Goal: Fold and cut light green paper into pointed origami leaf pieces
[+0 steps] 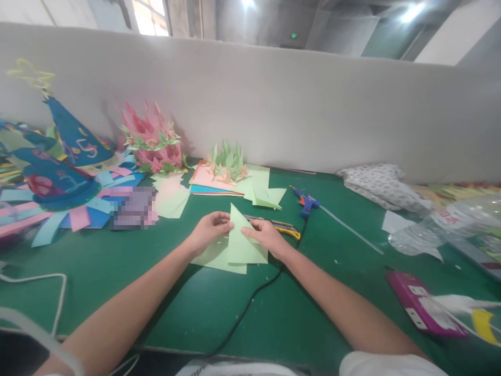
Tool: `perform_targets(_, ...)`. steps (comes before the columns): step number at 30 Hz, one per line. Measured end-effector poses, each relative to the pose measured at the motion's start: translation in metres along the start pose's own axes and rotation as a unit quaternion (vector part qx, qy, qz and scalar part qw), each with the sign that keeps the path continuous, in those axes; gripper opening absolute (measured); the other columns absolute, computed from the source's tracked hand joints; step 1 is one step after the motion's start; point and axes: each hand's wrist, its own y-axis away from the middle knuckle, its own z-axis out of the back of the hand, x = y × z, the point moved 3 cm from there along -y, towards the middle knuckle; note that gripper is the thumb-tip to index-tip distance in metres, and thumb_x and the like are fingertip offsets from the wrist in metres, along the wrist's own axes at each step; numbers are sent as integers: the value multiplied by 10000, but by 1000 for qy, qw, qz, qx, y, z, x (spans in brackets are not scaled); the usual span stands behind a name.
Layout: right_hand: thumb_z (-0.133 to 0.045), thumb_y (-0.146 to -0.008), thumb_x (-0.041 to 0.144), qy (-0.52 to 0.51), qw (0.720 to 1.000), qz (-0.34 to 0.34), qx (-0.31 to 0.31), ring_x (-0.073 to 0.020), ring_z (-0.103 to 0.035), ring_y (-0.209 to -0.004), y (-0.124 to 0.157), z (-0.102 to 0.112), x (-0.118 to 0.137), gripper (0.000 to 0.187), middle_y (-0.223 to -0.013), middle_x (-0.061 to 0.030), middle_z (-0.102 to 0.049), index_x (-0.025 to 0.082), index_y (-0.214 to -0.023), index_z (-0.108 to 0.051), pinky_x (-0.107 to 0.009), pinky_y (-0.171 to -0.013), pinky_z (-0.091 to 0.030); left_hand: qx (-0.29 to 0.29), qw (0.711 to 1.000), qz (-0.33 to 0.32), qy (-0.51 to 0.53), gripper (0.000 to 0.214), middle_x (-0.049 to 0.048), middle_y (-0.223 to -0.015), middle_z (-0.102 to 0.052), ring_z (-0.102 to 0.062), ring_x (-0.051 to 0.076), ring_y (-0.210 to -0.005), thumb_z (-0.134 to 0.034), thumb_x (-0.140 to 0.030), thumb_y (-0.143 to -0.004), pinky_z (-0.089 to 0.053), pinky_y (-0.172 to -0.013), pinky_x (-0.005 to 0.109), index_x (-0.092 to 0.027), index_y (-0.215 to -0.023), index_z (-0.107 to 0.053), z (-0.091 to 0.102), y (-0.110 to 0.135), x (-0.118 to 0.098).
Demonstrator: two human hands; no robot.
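A light green paper sheet, folded into an upright triangle, lies on the green table in front of me. My left hand pinches its left edge with curled fingers. My right hand presses on the fold's right side, fingers together on the paper. A second pale green sheet lies flat under the folded one. Just behind my right hand lies a yellow utility knife.
A blue glue gun with a black cord sits behind. Stacked coloured papers, pink and green paper flowers, blue cone hats at left. At right: a plastic bottle, a pink phone, a cloth.
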Motion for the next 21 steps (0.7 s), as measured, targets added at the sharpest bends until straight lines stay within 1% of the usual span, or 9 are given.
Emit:
perform_targets(11, -699, -650, 424, 2, 1000, 3, 0, -125, -576, -563, -1, 1, 0, 336, -719, -37, -664, 123, -779, -625, -240, -527, -449, -9, 1000, 0, 7, 378, 13, -818, -597, -568, 84, -664, -752, -302, -622, -473, -686, 256, -130, -916, -588, 2, 1, 0)
perform_targets(21, -718, -633, 409, -13, 1000, -6, -3, -141, -600, -581, 0, 0, -1, 318, -727, -27, -681, 142, -788, -638, -250, -542, -457, -10, 1000, -4, 15, 401, 19, -815, -616, -578, 96, -677, -760, -322, -604, -478, -694, 262, -127, -915, -598, 1, 2, -2)
